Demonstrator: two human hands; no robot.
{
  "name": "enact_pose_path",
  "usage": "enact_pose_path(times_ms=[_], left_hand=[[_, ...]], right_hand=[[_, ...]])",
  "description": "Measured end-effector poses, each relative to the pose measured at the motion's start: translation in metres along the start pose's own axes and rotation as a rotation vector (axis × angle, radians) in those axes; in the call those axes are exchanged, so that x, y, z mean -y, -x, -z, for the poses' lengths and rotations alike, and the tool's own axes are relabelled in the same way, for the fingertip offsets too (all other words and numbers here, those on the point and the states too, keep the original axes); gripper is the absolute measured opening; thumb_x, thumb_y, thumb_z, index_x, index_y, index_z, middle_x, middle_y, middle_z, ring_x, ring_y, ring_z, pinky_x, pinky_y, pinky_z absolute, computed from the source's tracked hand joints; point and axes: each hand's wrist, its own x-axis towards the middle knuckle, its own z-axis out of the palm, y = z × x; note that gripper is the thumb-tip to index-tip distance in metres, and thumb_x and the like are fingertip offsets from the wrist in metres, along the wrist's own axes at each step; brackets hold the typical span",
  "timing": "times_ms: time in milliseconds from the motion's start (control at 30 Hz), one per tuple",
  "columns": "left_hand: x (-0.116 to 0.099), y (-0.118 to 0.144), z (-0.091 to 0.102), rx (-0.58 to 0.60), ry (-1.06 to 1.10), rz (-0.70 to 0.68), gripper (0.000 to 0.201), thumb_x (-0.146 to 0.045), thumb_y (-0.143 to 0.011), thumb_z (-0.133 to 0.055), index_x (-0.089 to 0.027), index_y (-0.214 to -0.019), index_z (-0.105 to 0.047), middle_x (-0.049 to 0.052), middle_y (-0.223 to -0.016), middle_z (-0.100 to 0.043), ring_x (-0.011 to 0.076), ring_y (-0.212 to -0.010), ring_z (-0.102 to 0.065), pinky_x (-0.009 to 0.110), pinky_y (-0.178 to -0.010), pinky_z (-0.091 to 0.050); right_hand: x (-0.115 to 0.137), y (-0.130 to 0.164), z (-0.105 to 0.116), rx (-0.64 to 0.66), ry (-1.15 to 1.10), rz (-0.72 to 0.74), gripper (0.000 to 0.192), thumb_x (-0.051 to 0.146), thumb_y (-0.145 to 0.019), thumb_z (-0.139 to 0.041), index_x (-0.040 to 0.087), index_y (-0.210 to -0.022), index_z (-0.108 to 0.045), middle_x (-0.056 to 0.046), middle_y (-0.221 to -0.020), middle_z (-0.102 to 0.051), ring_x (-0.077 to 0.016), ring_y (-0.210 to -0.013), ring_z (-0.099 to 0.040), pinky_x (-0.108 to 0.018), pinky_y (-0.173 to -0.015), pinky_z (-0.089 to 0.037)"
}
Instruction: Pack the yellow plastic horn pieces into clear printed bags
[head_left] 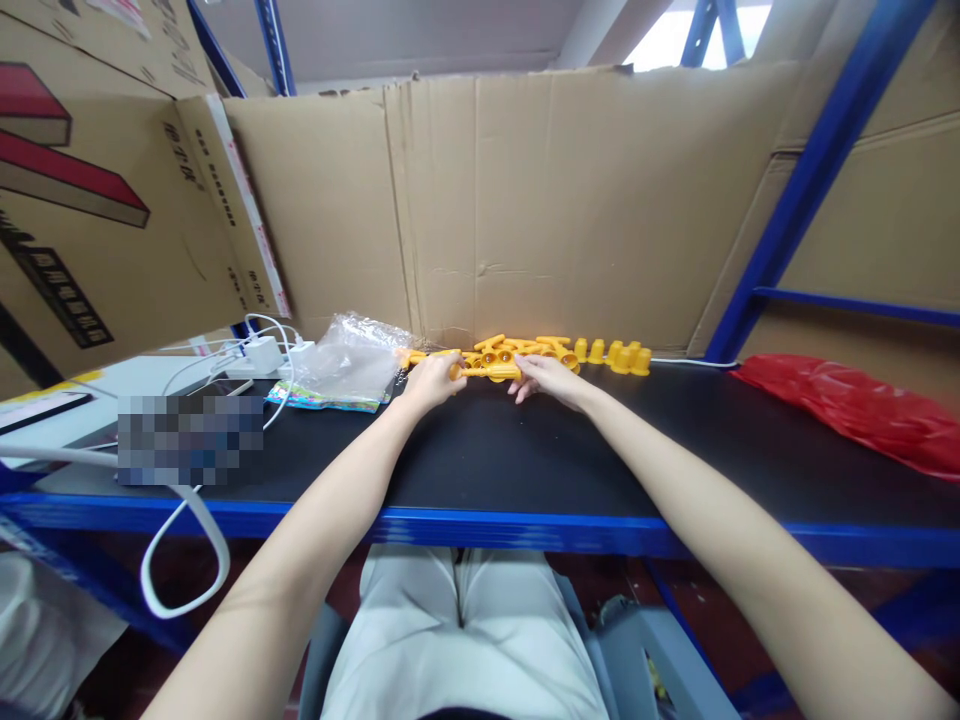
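Print on cardboard boxes [112, 230] at left too blurred to read.

Cardboard wall [525, 200], blue shelf frame [817, 170], black tabletop [675, 450], bright skylight [675, 35].

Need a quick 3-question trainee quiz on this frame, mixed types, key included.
1. True or false: both hands reach the yellow plastic parts at the back of the black tabletop.
2. What lies at the far right of the tabletop? A) red plastic bag B) green crate C) metal tray
3. Fill in: just left of the left hand lies a clear plastic ____.

Key:
1. True: the left hand and the right hand both touch a yellow piece from the row against the cardboard wall.
2. A
3. bag
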Motion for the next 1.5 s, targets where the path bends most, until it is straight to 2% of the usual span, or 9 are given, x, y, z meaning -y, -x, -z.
enact_pose_path(times_ms=[167,267,433,667,800,967,1067,1233,1500], left_hand=[[0.001,0.001,0.0,-0.009,0.025,-0.004,0.024,-0.029,-0.074,-0.057,-0.02,-0.095,-0.063,0.004,-0.079,-0.068,0.0186,-0.074,-0.061,0.025,-0.066,-0.04],[0.0,0.002,0.004,-0.027,0.042,-0.02,0.021,-0.028,-0.073,-0.057,-0.02,-0.093,-0.063,0.003,-0.078,-0.068,0.0179,-0.072,-0.061,0.025,-0.065,-0.039],[-0.001,0.002,0.004,-0.022,0.047,-0.007,0.021,-0.026,-0.072,-0.058,-0.021,-0.091,-0.062,0.003,-0.078,-0.067,0.0172,-0.072,-0.06,0.024,-0.065,-0.039],[0.002,0.001,0.001,-0.016,0.047,-0.015,0.021,-0.029,-0.073,-0.058,-0.02,-0.091,-0.062,0.004,-0.079,-0.067,0.0182,-0.073,-0.061,0.025,-0.064,-0.039],[0.0,0.002,0.002,-0.026,0.035,-0.024,0.02,-0.026,-0.072,-0.058,-0.02,-0.091,-0.062,0.004,-0.079,-0.067,0.018,-0.073,-0.061,0.025,-0.065,-0.039],[-0.002,0.003,0.003,-0.021,0.029,-0.019,0.02,-0.027,-0.072,-0.058,-0.021,-0.091,-0.062,0.003,-0.08,-0.067,0.018,-0.074,-0.061,0.025,-0.064,-0.039],[-0.001,0.001,0.002,-0.019,0.033,-0.018,0.021,-0.027,-0.072,-0.058,-0.021,-0.092,-0.062,0.002,-0.077,-0.067,0.0179,-0.073,-0.061,0.024,-0.064,-0.039],[0.001,0.0,0.001,-0.03,0.038,-0.025,0.021,-0.028,-0.072,-0.058,-0.02,-0.09,-0.062,0.003,-0.077,-0.067,0.0179,-0.071,-0.061,0.025,-0.062,-0.038],[0.0,0.002,0.002,-0.042,0.03,-0.04,0.021,-0.027,-0.071,-0.058,-0.02,-0.091,-0.062,0.003,-0.079,-0.068,0.0167,-0.071,-0.06,0.024,-0.062,-0.037]], right_hand=[[0.0,0.002,0.006,0.086,-0.051,0.065,0.035,0.035,-0.079,-0.064,0.018,-0.104,-0.045,-0.004,-0.08,-0.069,-0.0138,-0.061,-0.066,-0.032,-0.068,-0.055],[0.0,0.002,0.004,0.084,-0.029,0.03,0.03,0.046,-0.084,-0.054,0.017,-0.09,-0.049,-0.007,-0.073,-0.069,-0.0139,-0.051,-0.063,-0.03,-0.057,-0.055],[-0.001,-0.001,0.001,0.03,0.046,-0.053,0.051,0.063,-0.084,-0.038,0.016,-0.078,-0.054,-0.009,-0.061,-0.067,-0.0139,-0.04,-0.058,-0.027,-0.043,-0.05],[-0.008,-0.002,0.014,0.026,0.098,0.044,0.049,0.035,-0.073,-0.069,0.02,-0.114,-0.047,-0.009,-0.104,-0.065,-0.0133,-0.063,-0.067,-0.028,-0.063,-0.055],[-0.007,-0.002,0.01,0.019,0.135,0.085,0.031,0.043,-0.081,-0.058,0.016,-0.094,-0.054,-0.008,-0.084,-0.069,-0.0121,-0.055,-0.063,-0.029,-0.06,-0.053],[-0.004,-0.003,0.005,0.006,0.155,0.041,0.045,0.058,-0.084,-0.043,0.015,-0.076,-0.052,-0.01,-0.073,-0.069,-0.0115,-0.046,-0.059,-0.024,-0.047,-0.047],[-0.005,-0.004,0.008,0.005,0.18,-0.001,0.045,0.058,-0.084,-0.043,0.015,-0.088,-0.055,-0.011,-0.085,-0.069,-0.0122,-0.051,-0.062,-0.024,-0.046,-0.048],[-0.009,-0.004,0.015,-0.009,0.17,0.091,0.048,0.035,-0.073,-0.069,0.02,-0.115,-0.05,-0.011,-0.115,-0.06,-0.0127,-0.065,-0.066,-0.027,-0.06,-0.054],[0.001,-0.001,0.005,0.006,0.201,0.044,0.036,0.048,-0.085,-0.05,0.013,-0.086,-0.059,-0.011,-0.083,-0.069,-0.0111,-0.057,-0.063,-0.024,-0.057,-0.05]])
